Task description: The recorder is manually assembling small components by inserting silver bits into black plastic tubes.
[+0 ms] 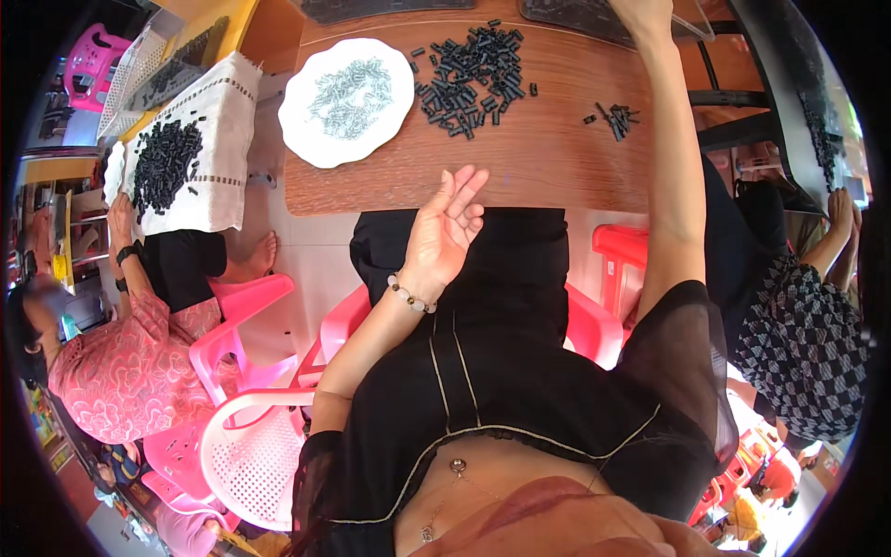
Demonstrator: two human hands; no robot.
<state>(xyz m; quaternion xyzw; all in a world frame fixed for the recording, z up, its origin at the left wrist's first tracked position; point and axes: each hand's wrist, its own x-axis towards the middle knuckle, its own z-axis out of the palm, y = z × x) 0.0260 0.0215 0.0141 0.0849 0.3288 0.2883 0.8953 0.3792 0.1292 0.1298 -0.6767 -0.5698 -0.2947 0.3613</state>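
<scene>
My left hand [447, 223] is raised just in front of the table's near edge, palm turned up, thumb and fingers apart, with nothing visible in it. A beaded bracelet circles that wrist. My right arm reaches far across the table, and my right hand [642, 11] is cut off by the top edge, so its fingers are hidden. On the brown wooden table [548, 176] a white scalloped plate [302, 130] holds many small see-through pieces [353, 97]. Beside it lies a heap of short black tubes [473, 79]. Further right is a small cluster of thin black pieces [616, 121].
Two dark trays [385, 7] line the table's far edge, one near my right hand. To the left, a person [139, 362] sits by a white cloth [223, 139] bearing black pieces. Another person [798, 343] works at right. Pink plastic chairs [260, 455] stand around.
</scene>
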